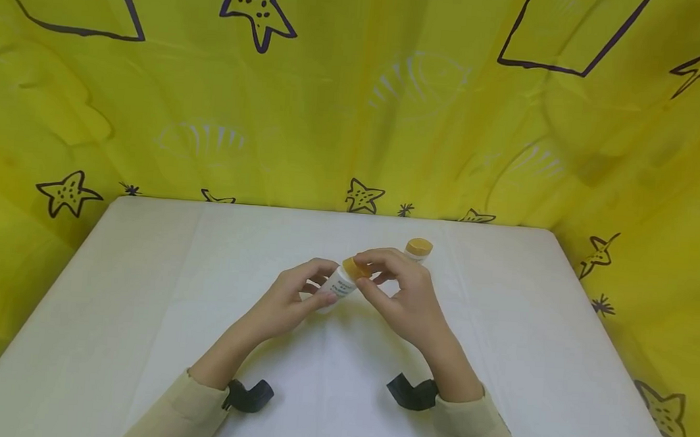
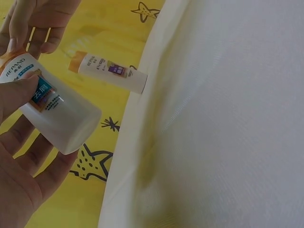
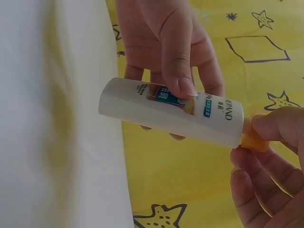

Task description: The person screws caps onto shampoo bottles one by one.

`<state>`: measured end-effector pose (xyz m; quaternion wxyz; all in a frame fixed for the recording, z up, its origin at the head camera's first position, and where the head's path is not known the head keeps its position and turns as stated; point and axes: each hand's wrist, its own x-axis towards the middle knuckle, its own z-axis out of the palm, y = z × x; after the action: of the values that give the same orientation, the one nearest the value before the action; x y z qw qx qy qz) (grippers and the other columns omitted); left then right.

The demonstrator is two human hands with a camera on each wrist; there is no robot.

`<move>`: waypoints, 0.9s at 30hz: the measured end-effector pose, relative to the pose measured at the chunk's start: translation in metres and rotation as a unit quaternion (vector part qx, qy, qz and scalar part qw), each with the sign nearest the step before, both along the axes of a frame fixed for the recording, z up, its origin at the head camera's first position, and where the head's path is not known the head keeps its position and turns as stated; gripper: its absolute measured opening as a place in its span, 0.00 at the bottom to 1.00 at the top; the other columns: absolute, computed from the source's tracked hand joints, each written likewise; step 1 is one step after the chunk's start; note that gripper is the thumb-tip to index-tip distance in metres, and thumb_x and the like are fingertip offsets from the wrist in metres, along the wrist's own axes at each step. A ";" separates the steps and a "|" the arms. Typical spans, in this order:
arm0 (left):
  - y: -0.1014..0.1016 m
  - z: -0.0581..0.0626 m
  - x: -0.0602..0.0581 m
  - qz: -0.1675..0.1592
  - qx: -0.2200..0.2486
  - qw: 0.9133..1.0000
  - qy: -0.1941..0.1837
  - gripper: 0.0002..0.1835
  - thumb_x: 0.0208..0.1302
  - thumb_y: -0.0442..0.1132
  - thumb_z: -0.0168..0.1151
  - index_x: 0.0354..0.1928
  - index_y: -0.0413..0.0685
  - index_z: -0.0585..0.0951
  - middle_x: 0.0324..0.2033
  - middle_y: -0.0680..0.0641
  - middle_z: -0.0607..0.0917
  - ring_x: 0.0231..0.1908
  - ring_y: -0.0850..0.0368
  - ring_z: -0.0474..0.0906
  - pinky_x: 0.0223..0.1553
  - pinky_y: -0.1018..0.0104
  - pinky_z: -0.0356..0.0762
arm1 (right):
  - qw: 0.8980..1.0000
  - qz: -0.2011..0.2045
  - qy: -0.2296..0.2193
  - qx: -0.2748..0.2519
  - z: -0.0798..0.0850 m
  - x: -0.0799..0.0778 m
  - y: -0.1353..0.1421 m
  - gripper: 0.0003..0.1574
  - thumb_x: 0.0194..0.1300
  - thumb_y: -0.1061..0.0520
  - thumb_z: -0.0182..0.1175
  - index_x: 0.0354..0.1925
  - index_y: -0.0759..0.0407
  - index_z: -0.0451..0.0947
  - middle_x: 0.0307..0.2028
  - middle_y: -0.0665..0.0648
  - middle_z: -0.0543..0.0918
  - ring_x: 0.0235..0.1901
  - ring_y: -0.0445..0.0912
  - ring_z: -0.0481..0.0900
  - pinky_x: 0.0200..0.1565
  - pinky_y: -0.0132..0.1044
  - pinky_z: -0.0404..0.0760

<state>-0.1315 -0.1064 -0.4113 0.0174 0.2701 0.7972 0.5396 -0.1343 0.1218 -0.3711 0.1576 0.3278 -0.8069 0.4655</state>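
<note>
My left hand (image 1: pixel 292 299) grips a white shampoo bottle (image 3: pixel 175 111) round its body, thumb on the front label and fingers behind. The bottle is held tilted above the table, its orange cap (image 1: pixel 355 268) pointing up and to the right in the head view. With thumb and fingers, my right hand (image 1: pixel 402 293) pinches that cap. The label reads REPAND and has a teal patch. Behind the right hand a second white bottle (image 2: pixel 111 72) with an orange cap stands upright on the table; its label patch is purple. In the head view the right hand hides its lower part.
A white cloth covers the table (image 1: pixel 107 296). Beyond its far edge hangs a yellow curtain (image 1: pixel 309 107) with dark star drawings, which also runs along both sides. Black curved pieces (image 1: pixel 414 392) sit at both wrists, by the beige sleeves (image 1: pixel 181 406).
</note>
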 end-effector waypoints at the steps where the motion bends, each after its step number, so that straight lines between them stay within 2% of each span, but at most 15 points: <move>1: 0.000 0.000 0.000 -0.001 0.000 1.000 0.001 0.19 0.69 0.39 0.64 0.60 0.54 0.75 0.52 0.54 0.83 0.51 0.57 0.80 0.51 0.51 0.81 | 1.000 0.001 -0.001 0.000 0.000 0.000 0.000 0.17 0.61 0.64 0.69 0.49 0.57 0.82 0.48 0.51 0.86 0.43 0.44 0.84 0.40 0.36 0.86; 11: -0.002 0.002 -0.001 0.005 -0.001 1.000 0.005 0.19 0.68 0.38 0.64 0.60 0.53 0.75 0.52 0.53 0.83 0.51 0.54 0.81 0.51 0.51 0.81 | 1.000 0.002 -0.002 0.002 -0.001 -0.001 -0.002 0.18 0.60 0.63 0.71 0.49 0.56 0.82 0.49 0.51 0.85 0.43 0.44 0.84 0.39 0.36 0.86; 15: -0.004 0.002 -0.001 0.009 0.000 1.000 0.007 0.19 0.68 0.38 0.65 0.60 0.52 0.75 0.52 0.51 0.83 0.51 0.51 0.81 0.51 0.50 0.81 | 1.000 0.006 0.002 0.007 -0.001 -0.001 -0.001 0.20 0.60 0.67 0.69 0.51 0.57 0.82 0.50 0.51 0.85 0.44 0.44 0.84 0.39 0.35 0.86; 19: -0.004 0.001 -0.002 0.008 0.002 1.000 0.009 0.19 0.68 0.38 0.65 0.59 0.52 0.76 0.52 0.52 0.83 0.51 0.54 0.81 0.51 0.50 0.81 | 1.000 0.004 0.003 0.017 0.000 0.000 0.000 0.23 0.58 0.70 0.68 0.52 0.56 0.83 0.50 0.50 0.85 0.47 0.44 0.83 0.41 0.34 0.86; 27: -0.003 0.001 -0.002 0.004 0.001 1.000 0.012 0.19 0.68 0.39 0.65 0.60 0.54 0.75 0.52 0.54 0.83 0.51 0.56 0.80 0.51 0.52 0.81 | 1.000 0.007 0.001 0.008 0.003 0.001 0.002 0.21 0.57 0.64 0.73 0.49 0.55 0.84 0.50 0.51 0.85 0.48 0.45 0.82 0.41 0.37 0.86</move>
<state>-0.1330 -0.1093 -0.4103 0.0057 0.2737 0.7977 0.5373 -0.1332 0.1242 -0.3679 0.1529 0.3353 -0.8078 0.4601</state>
